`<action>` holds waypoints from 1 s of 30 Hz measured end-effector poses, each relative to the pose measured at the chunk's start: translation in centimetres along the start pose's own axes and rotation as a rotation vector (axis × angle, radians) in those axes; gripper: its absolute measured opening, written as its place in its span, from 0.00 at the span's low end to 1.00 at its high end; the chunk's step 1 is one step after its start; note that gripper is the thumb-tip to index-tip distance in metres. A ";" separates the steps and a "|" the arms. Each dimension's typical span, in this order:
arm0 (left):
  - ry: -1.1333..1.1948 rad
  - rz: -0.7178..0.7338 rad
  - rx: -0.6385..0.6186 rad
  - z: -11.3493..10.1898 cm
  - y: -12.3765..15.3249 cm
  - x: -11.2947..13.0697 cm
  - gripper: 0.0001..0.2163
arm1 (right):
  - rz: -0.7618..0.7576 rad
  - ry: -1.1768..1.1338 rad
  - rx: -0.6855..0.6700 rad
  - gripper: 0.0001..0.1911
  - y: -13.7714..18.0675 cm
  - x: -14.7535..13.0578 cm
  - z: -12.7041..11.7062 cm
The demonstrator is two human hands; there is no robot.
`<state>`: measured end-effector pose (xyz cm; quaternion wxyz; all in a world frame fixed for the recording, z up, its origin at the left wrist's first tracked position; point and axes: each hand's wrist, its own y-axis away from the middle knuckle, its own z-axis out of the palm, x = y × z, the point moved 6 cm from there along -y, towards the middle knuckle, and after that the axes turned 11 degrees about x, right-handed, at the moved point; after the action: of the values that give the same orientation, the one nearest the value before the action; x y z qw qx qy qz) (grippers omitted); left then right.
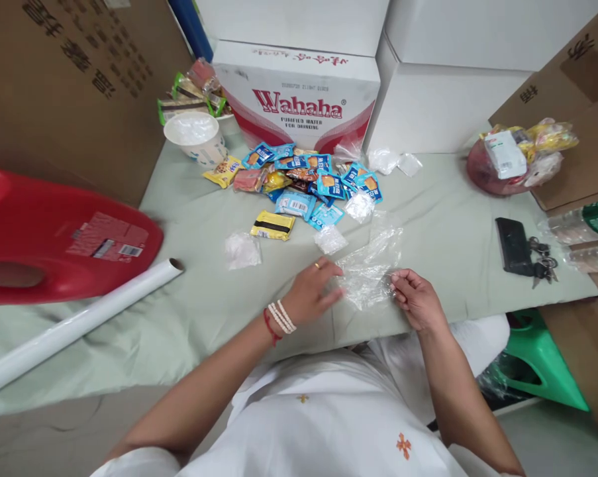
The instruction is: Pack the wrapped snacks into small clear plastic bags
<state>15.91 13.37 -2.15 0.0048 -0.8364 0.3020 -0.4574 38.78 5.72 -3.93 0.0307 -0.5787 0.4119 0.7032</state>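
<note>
A clear plastic bag [373,262] lies crumpled on the pale green table [189,318] in front of me. My left hand [314,291] rests flat on its left edge, fingers stretched out, a ring on one finger and bead bracelets at the wrist. My right hand [415,298] pinches the bag's right edge with curled fingers. Beyond the bag lies a heap of small snack packets [306,179], mostly blue and yellow. Several small crumpled clear bags lie around it, one [242,250] to the left and one [330,238] near the heap.
A Wahaha water carton [299,99] and white boxes stand at the back. A paper cup [197,136], a red plastic tub [55,238] and a white roll [75,324] sit left. A phone with keys [520,248] and a bagged bundle [514,159] lie right. A green stool [542,358] stands below.
</note>
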 end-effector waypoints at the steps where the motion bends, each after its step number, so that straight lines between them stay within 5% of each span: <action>1: -0.037 0.081 -0.061 0.5 0.2 0.6 0.20 | 0.010 -0.007 -0.008 0.25 0.0 0.1 0.1; 4: -0.092 0.177 -0.204 2.1 0.5 1.6 0.13 | 0.001 -0.003 -0.012 0.26 0.0 0.2 0.3; 7: 0.121 0.034 -0.209 2.1 0.1 1.2 0.11 | -0.028 0.038 0.008 0.26 -0.3 0.3 -0.2; 10: 0.340 -0.227 -0.008 -0.1 -0.3 -0.7 0.13 | -0.048 0.067 0.020 0.25 -0.5 0.4 -1.2; 15: 0.426 -0.753 0.555 -5.3 2.8 -5.3 0.14 | -0.093 0.142 0.016 0.24 -0.3 0.7 -2.7; 18: 0.273 -0.837 0.555 -7.3 5.7 -6.2 0.12 | -0.112 0.220 -0.041 0.23 0.3 0.8 -2.5; 22: -0.107 -0.636 0.568 -11.3 7.0 -4.2 0.09 | -0.158 0.317 -0.092 0.23 1.0 0.4 -2.0; 25: -0.281 -0.337 0.637 -13.2 4.1 -0.5 0.09 | -0.175 0.353 -0.117 0.24 1.1 0.0 -1.4; 27: -0.339 -0.146 0.549 -12.2 0.8 1.9 0.10 | -0.194 0.379 -0.133 0.24 1.2 -0.2 -1.0; 30: -0.423 0.011 0.241 -7.4 -3.7 3.6 0.16 | -0.232 0.416 -0.150 0.24 1.4 -0.4 -0.6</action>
<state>13.52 16.57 6.01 0.1703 -0.9053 0.2417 -0.3048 38.64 4.57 -2.84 -0.0169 -0.7551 0.2868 0.5893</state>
